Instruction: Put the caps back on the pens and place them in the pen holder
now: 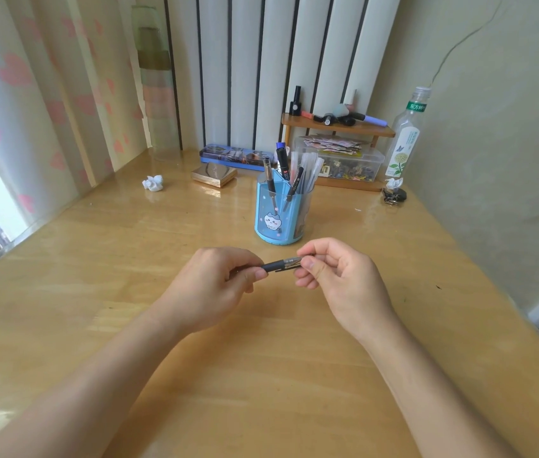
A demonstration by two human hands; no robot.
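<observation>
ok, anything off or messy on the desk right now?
Minor only: a crumpled white paper wad lies loose at the desk's far left, another by the bottle. Nothing spilled or broken; the pen holder stands upright.

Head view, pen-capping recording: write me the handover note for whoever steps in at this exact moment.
Left hand: grip on the dark barrel end of the pen.
Right hand: grip on the clear cap end of the same pen, held level above the desk. Whether the cap is fully seated cannot be told.
Pen holder: blue, just beyond the hands, already holding several pens.
Done: those pens are stowed.
Left: finish seating the cap, drop this pen in the holder. No other loose pens or caps show on the desk.
</observation>
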